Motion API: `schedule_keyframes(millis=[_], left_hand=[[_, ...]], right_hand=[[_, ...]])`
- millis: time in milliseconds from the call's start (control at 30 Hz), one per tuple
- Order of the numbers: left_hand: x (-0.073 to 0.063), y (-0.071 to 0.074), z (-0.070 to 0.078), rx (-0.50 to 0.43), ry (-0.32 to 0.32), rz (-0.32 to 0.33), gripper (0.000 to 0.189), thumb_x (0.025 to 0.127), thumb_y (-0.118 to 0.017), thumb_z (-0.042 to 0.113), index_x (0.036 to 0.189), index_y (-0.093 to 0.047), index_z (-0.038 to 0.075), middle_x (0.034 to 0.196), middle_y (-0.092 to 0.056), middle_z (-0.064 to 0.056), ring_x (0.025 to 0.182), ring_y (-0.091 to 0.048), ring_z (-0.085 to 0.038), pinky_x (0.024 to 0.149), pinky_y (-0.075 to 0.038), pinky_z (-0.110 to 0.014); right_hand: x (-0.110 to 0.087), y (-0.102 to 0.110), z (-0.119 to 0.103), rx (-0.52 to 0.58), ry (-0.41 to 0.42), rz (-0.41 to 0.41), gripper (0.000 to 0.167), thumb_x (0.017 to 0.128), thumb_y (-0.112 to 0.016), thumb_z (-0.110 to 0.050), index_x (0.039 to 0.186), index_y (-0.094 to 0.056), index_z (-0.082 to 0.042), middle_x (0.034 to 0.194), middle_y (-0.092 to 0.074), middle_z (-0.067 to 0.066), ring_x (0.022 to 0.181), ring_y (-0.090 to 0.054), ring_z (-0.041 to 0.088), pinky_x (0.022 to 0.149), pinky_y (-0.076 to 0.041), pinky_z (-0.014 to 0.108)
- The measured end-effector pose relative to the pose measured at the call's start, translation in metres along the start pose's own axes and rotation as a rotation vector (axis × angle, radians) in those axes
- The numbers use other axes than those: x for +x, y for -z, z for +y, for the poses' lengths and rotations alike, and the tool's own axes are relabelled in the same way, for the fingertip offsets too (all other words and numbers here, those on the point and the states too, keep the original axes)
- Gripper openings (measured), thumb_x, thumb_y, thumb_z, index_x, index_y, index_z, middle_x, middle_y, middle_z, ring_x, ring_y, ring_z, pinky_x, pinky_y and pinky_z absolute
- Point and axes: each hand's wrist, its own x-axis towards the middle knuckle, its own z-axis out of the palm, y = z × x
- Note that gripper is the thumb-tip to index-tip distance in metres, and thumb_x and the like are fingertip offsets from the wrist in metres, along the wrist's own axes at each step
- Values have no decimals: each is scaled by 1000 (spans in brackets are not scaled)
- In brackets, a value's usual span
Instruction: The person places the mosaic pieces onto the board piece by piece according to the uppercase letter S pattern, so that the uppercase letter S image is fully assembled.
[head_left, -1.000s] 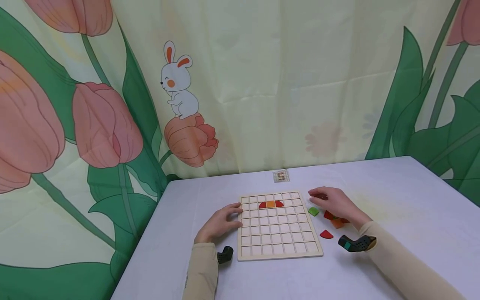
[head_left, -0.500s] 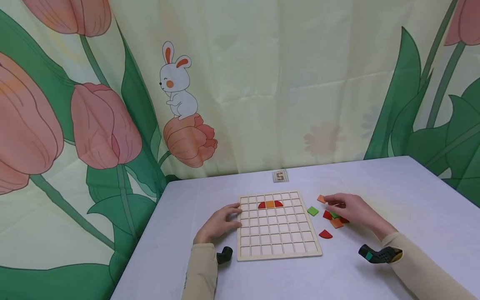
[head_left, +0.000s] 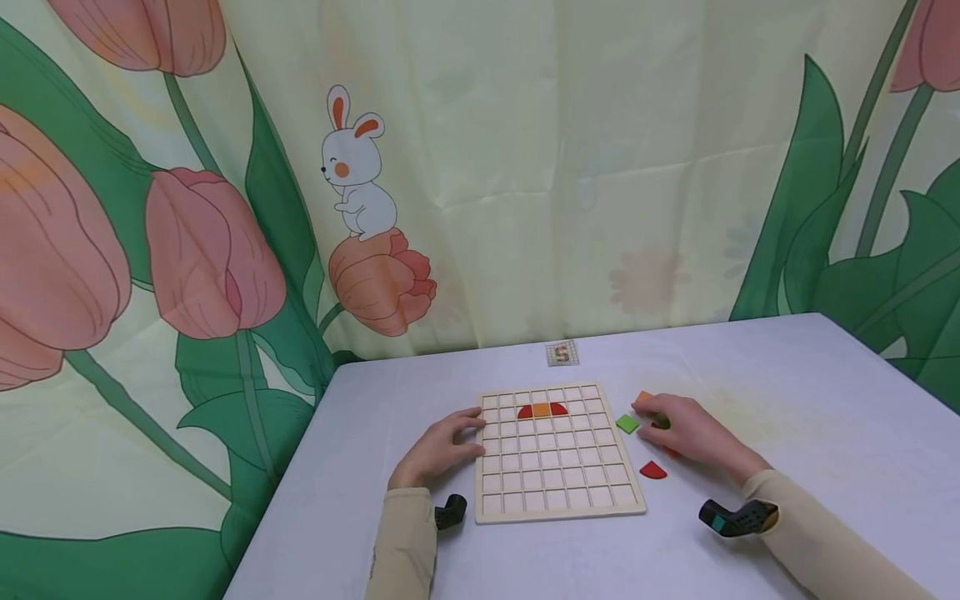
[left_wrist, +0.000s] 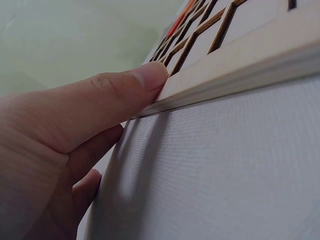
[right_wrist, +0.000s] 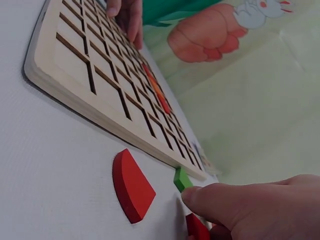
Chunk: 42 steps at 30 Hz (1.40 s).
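A wooden grid board lies on the table; near its far side an orange square sits between two red rounded pieces. My left hand rests against the board's left edge, the thumb touching the rim in the left wrist view. To the right of the board, my right hand hovers low over a small pile of coloured pieces, with thumb and forefinger apart. The hand partly hides the pile. Just beyond its fingertips shows an orange piece. A green square and a red quarter-round piece lie between hand and board.
A small card with a grid pattern lies at the table's far edge. Behind the white-covered table hangs a curtain printed with tulips and a rabbit.
My right hand draws back to the right from beside the board, uncovering an orange piece, then shifts slightly left over the pile. My left hand and the board stay put.
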Motion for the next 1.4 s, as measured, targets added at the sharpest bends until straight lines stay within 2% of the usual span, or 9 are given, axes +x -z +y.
schedule_keyframes(millis=[133,333,500,633,833,1133,1400], left_hand=[[0,-1,-1,-1,5,-1,45,87,-75,25,128,-64,10,150,-44,-1,143,-32,-28,116,-28,-48],[-1,-1,1,-2,25,0,45,87,-75,25,129,-64,12,150,-43,1,143,-32,-25,116,-28,-47],[-1,0,2,-4,19,-2,45,87,-75,24,129,-64,11,151,-43,1,143,-32,-26,116,-28,-47],[-1,0,2,-4,13,-1,45,87,-75,24,129,-63,10,150,-44,-1,143,-32,-27,116,-28,-48],[-1,0,2,-3,18,1,45,87,-76,25,128,-64,11,150,-44,0,143,-32,-27,116,-28,-48],[-1,0,1,-15,5,-2,46,87,-76,23,128,-64,9,150,-44,-1,142,-32,-27,115,-28,-49],[0,0,2,-4,5,-4,46,87,-75,23,129,-63,9,150,-44,-1,142,-33,-26,116,-28,-47]], right_hand=[[3,-4,-1,-23,27,12,41,87,-74,-13,123,-64,3,120,-63,18,111,-57,36,94,-48,57],[5,-6,1,-18,47,37,25,87,-71,-6,111,-70,-2,106,-66,7,95,-59,24,87,-53,49],[7,-7,-2,-20,39,22,34,86,-73,-12,118,-68,0,100,-61,3,89,-54,19,77,-53,37],[8,-7,-4,-23,51,14,42,86,-74,-16,123,-65,1,105,-62,5,93,-54,20,80,-53,37],[8,-7,-5,11,82,13,33,87,-74,-12,118,-69,-3,104,-64,2,92,-56,18,82,-53,39],[10,-7,-3,-15,74,44,27,85,-75,-12,111,-72,-4,95,-59,0,87,-52,17,73,-50,30],[12,-7,-2,-31,77,23,32,86,-75,-15,115,-71,-3,101,-61,3,90,-55,18,75,-51,31]])
